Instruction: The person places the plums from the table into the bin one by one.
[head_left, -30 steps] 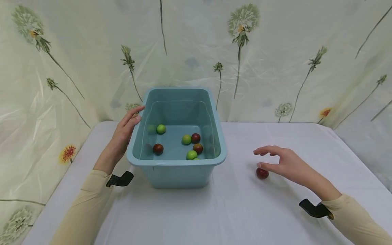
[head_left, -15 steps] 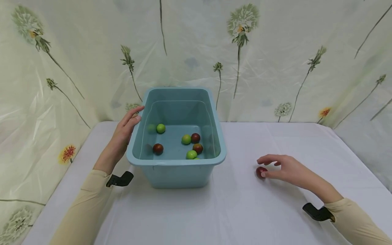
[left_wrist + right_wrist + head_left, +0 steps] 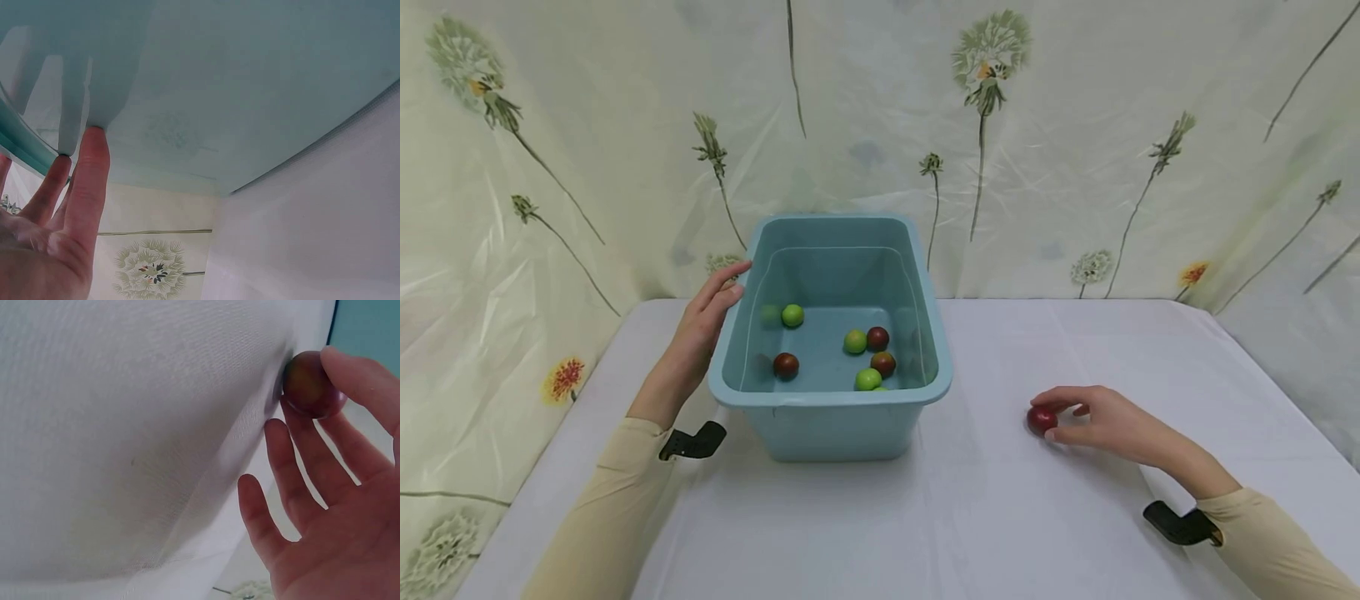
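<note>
On the white tablecloth at the right, a dark red plum [image 3: 1041,420] lies between the thumb and fingers of my right hand [image 3: 1108,425]. In the right wrist view the thumb tip presses one side of this plum [image 3: 312,386], with the longer fingers against the other; the remaining fingers are spread. My left hand [image 3: 696,333] rests against the left side of a light blue plastic tub [image 3: 831,400]. Fairly straight fingers touch its outer wall [image 3: 206,87] in the left wrist view. Inside the tub lie several green and dark red plums, one green plum [image 3: 792,315] near the left wall.
A white cloth [image 3: 985,517] covers the table. Pale sheeting [image 3: 865,108] printed with dandelions hangs behind and at both sides. The tub's front wall hides part of one green fruit. Black straps [image 3: 1180,525] sit on both wrists.
My right hand has moved slightly down and right, and its thumb and fingers have come around the plum. The left hand and tub stay in place.
</note>
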Available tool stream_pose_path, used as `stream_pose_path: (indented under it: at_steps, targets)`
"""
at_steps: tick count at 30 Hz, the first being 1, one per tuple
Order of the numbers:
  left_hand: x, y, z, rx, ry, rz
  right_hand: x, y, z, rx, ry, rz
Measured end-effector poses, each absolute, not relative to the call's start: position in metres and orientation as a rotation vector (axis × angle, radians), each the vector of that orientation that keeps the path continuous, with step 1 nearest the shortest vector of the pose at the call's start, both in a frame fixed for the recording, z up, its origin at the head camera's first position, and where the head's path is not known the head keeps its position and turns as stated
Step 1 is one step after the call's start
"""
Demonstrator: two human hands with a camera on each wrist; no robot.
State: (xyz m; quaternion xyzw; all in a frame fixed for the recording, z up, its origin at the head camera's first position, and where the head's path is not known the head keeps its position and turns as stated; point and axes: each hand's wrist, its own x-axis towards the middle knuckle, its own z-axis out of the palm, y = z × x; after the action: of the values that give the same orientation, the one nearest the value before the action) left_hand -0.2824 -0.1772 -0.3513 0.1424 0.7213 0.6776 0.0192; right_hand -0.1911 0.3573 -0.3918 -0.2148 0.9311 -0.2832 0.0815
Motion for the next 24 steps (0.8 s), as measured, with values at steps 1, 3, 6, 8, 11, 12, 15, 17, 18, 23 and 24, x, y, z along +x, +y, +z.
stream_pose_path:
  at_steps: [1, 3, 6, 8, 11, 12, 15, 17, 18, 23, 24]
  targets:
    - [-0.282, -0.177, -0.351, 0.441, 2.240, 2.102, -0.191, 0.358, -0.392, -0.646, 2.782, -0.854]
    - [-0.282, -0.178, -0.352, 0.438, 2.243, 2.098, -0.191, 0.358, -0.392, -0.649, 2.781, -0.864]
    - [-0.282, -0.178, -0.352, 0.441, 2.244, 2.098, -0.192, 0.358, -0.393, -0.652, 2.787, -0.884]
    - [-0.282, -0.177, -0.351, 0.443, 2.243, 2.100, -0.192, 0.357, -0.393, -0.651, 2.794, -0.896]
    - [-0.282, -0.177, -0.351, 0.444, 2.239, 2.103, -0.193, 0.356, -0.394, -0.638, 2.810, -0.910]
    - [-0.282, -0.177, -0.351, 0.445, 2.239, 2.104, -0.193, 0.355, -0.394, -0.638, 2.815, -0.911]
    - [-0.282, -0.177, -0.351, 0.447, 2.240, 2.103, -0.195, 0.352, -0.392, -0.632, 2.837, -0.910]
    - [-0.282, -0.177, -0.351, 0.445, 2.239, 2.105, -0.197, 0.350, -0.391, -0.637, 2.857, -0.904]
    - [-0.282, -0.177, -0.351, 0.445, 2.241, 2.105, -0.198, 0.349, -0.390, -0.639, 2.866, -0.904]
    - [-0.282, -0.177, -0.350, 0.444, 2.235, 2.109, -0.203, 0.343, -0.386, -0.652, 2.896, -0.914]
    - [-0.282, -0.177, -0.350, 0.444, 2.238, 2.108, -0.204, 0.341, -0.386, -0.657, 2.898, -0.918]
